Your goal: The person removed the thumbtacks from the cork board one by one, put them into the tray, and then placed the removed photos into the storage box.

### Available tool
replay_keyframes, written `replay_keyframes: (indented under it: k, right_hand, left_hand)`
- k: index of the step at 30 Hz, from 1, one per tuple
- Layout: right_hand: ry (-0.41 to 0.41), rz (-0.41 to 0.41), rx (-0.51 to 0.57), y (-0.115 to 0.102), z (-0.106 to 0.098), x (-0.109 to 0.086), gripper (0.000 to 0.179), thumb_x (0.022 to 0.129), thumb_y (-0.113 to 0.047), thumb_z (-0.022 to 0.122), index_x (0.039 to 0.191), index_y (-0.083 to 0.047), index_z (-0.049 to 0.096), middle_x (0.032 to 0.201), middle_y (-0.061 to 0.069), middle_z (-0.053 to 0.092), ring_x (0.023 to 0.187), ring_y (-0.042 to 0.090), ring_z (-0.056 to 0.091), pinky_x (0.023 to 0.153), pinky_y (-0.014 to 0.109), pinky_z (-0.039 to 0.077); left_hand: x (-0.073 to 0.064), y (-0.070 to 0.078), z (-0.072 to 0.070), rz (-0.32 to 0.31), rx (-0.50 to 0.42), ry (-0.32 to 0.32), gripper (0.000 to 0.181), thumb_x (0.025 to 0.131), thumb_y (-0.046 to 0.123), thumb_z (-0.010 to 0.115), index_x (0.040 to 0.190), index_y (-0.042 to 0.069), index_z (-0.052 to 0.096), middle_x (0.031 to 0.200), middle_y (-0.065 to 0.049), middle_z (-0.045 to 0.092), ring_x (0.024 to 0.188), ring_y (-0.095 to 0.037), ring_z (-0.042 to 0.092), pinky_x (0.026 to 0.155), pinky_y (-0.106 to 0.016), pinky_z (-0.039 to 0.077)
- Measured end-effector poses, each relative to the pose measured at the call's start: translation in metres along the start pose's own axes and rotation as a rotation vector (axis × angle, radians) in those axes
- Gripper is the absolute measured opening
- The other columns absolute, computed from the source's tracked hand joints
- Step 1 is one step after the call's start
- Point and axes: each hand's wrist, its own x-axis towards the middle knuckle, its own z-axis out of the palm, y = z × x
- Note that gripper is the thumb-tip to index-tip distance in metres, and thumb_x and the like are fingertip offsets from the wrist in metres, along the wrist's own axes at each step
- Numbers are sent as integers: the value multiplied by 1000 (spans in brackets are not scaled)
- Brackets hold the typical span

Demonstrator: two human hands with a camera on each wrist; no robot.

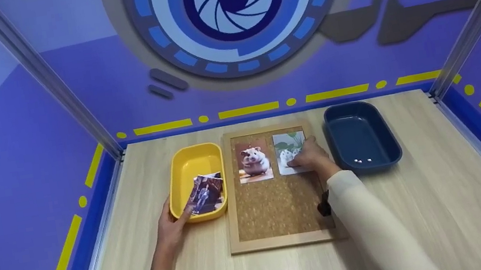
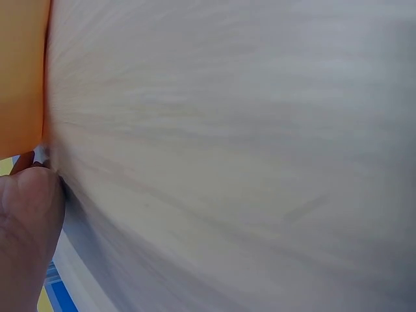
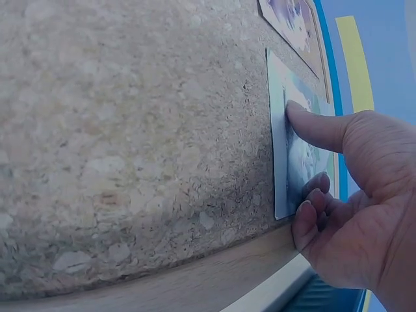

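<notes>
My left hand (image 1: 170, 230) grips the near left rim of a yellow tray (image 1: 187, 162), its thumb over the edge by a small stack of photos (image 1: 208, 195). The top photo shows a standing figure. On a wood-framed cork board (image 1: 275, 210), my right hand (image 1: 311, 155) holds the right side of a photo (image 1: 284, 147) of small white animals under green leaves. In the right wrist view the thumb (image 3: 318, 130) lies on that photo, and the other fingers curl at its edge. Beside it on the board is a hamster photo (image 1: 254, 161).
Right of the board stands a dark blue tray (image 1: 360, 136) with small shiny bits (image 1: 359, 161) at its near end. All this sits on a light wooden table (image 1: 441, 200). Purple-blue panels (image 1: 87, 96) wall in the back and both sides.
</notes>
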Motion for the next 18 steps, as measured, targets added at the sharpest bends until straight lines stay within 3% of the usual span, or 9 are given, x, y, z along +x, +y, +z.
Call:
replay_keyframes:
  k: [3, 8, 13, 18]
  right_hand:
    - [9, 16, -7, -1, -1, 0, 112, 85, -29, 90, 163, 2, 16, 155, 28, 49, 141, 41, 51, 130, 55, 36]
    - [9, -12, -13, -2, 3, 1, 93, 85, -29, 89, 153, 1, 34, 144, 24, 56, 131, 38, 56, 125, 55, 42]
    - [1, -44, -9, 0, 3, 3, 100, 83, -27, 91, 156, -1, 29, 151, 25, 53, 140, 40, 53, 128, 55, 38]
    - [17, -42, 10, 4, 0, 4, 102, 85, -27, 88, 162, -4, 25, 158, 26, 48, 146, 43, 49, 131, 58, 34]
  left_hand:
    - [1, 2, 1, 4, -26, -1, 89, 104, 35, 71, 173, 22, 16, 180, -6, 24, 167, -28, 25, 137, -47, 25]
    - [-2, 2, -2, 4, -31, 13, 89, 104, 36, 71, 173, 20, 16, 180, -7, 24, 168, -29, 23, 137, -48, 24]
    - [-3, 1, -3, -24, -31, 10, 89, 103, 38, 71, 173, 22, 17, 180, -6, 24, 167, -28, 25, 137, -47, 25]
    - [-2, 2, 1, -3, -33, 7, 85, 105, 37, 70, 172, 20, 21, 179, -7, 26, 167, -29, 26, 137, -49, 25]
